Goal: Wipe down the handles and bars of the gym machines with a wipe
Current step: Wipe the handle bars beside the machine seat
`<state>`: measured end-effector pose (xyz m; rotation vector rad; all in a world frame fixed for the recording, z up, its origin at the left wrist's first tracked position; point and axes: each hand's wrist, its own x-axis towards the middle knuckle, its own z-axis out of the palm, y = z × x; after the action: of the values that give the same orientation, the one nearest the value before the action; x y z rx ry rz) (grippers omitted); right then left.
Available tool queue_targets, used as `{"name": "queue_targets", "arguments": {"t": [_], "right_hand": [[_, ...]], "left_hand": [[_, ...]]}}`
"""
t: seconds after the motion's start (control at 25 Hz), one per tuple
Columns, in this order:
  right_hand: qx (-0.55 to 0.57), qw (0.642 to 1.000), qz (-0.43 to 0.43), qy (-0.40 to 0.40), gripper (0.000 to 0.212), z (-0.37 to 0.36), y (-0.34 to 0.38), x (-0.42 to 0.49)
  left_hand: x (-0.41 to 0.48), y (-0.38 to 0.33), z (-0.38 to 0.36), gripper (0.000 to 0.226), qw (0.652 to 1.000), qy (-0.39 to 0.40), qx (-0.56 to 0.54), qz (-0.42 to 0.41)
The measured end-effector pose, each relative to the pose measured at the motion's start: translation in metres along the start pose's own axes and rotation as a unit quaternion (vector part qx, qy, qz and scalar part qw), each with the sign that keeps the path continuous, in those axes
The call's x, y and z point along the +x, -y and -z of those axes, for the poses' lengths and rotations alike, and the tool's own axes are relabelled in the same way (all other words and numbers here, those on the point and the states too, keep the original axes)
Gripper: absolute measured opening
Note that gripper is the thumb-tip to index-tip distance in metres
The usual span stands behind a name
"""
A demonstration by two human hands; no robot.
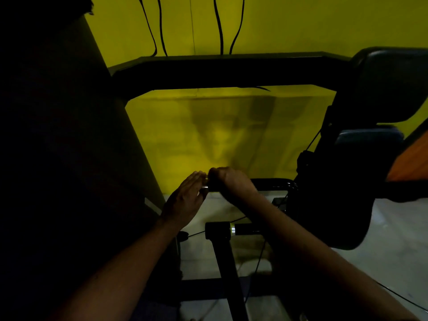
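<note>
Right hand (231, 181) is curled tight round the black handle (214, 188), and the left hand (187, 198) is flat, straight fingers pressed against its metal end. Too dark to tell what's under the fingers. The handle sticks out leftward from the machine by the pads (393, 84), with a second handle (217, 230) just below and a yellow wall (289, 24) behind.
</note>
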<state>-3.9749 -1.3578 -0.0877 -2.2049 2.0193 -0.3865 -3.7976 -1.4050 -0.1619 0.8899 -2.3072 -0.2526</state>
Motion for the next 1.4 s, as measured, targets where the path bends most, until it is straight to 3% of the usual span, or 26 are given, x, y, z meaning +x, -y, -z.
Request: {"name": "queue_targets", "arguments": {"t": [0.08, 0.2, 0.32, 0.44, 0.52, 0.6, 0.68, 0.72, 0.76, 0.8, 0.84, 0.88, 0.92, 0.96, 1.0, 1.12, 1.24, 1.28, 1.4], "right_hand": [[0.027, 0.999, -0.039, -0.001, 0.022, 0.004, -0.006, 0.008], [-0.003, 0.999, 0.026, -0.045, 0.014, -0.002, 0.009, 0.000], [-0.035, 0.993, 0.023, -0.114, 0.023, -0.013, 0.021, -0.022], [-0.099, 0.964, 0.144, -0.202, 0.031, -0.040, 0.005, -0.039], [-0.119, 0.955, 0.161, -0.218, 0.031, -0.045, -0.001, -0.044], [-0.087, 0.960, 0.086, -0.252, 0.030, -0.050, 0.003, -0.055], [0.054, 0.953, -0.083, -0.286, 0.023, -0.070, 0.016, -0.066], [0.228, 0.904, -0.216, -0.290, 0.018, -0.077, 0.031, -0.070], [0.440, 0.774, -0.347, -0.295, 0.014, -0.081, 0.047, -0.069], [0.641, 0.581, -0.399, -0.303, 0.008, -0.079, 0.061, -0.065], [0.766, 0.402, -0.392, -0.313, 0.009, -0.079, 0.067, -0.056], [0.839, 0.273, -0.359, -0.303, 0.017, -0.075, 0.070, -0.046], [0.881, 0.192, -0.326, -0.282, 0.023, -0.073, 0.070, -0.035], [0.904, 0.151, -0.302, -0.263, 0.026, -0.071, 0.069, -0.026], [0.911, 0.144, -0.296, -0.248, 0.026, -0.070, 0.067, -0.021], [0.920, 0.170, -0.276, -0.219, 0.025, -0.072, 0.056, -0.018], [0.933, 0.127, -0.227, -0.250, 0.036, -0.079, 0.047, -0.019], [0.934, 0.131, -0.227, -0.244, 0.035, -0.078, 0.051, -0.020], [0.905, 0.207, -0.294, -0.230, 0.020, -0.076, 0.067, -0.021]], "left_hand": [[0.001, 0.000, 0.002, 0.052, 1.000, -0.001, -0.011, 0.005], [0.000, 0.003, 0.003, 0.051, 1.000, 0.007, -0.017, 0.010], [0.001, 0.003, 0.006, 0.054, 0.999, 0.021, -0.015, 0.026], [0.002, 0.005, 0.004, 0.053, 1.000, 0.022, 0.000, 0.009], [0.003, 0.005, 0.004, 0.060, 0.999, 0.030, 0.004, 0.013], [0.001, 0.006, 0.004, 0.057, 0.999, 0.029, 0.010, 0.021], [0.001, 0.006, 0.003, 0.055, 0.999, 0.028, 0.013, 0.027], [0.002, 0.005, 0.003, 0.056, 0.999, 0.031, 0.010, 0.033], [0.002, 0.004, 0.003, 0.058, 0.999, 0.032, 0.008, 0.037], [0.002, 0.004, 0.003, 0.060, 0.999, 0.031, 0.007, 0.040], [0.001, 0.003, 0.004, 0.064, 0.999, 0.031, 0.008, 0.037], [0.001, 0.003, 0.004, 0.067, 0.999, 0.033, 0.010, 0.035], [0.002, 0.003, 0.004, 0.068, 0.999, 0.037, 0.013, 0.034], [0.002, 0.003, 0.004, 0.068, 0.998, 0.044, 0.016, 0.035], [0.002, 0.004, 0.004, 0.068, 0.998, 0.051, 0.016, 0.037], [0.002, 0.008, 0.002, 0.070, 0.998, 0.053, 0.019, 0.041], [0.002, 0.009, 0.000, 0.067, 0.997, 0.058, 0.020, 0.048], [0.001, 0.009, 0.000, 0.066, 0.997, 0.057, 0.019, 0.049], [0.002, 0.009, 0.000, 0.066, 0.997, 0.063, 0.017, 0.049]]}}
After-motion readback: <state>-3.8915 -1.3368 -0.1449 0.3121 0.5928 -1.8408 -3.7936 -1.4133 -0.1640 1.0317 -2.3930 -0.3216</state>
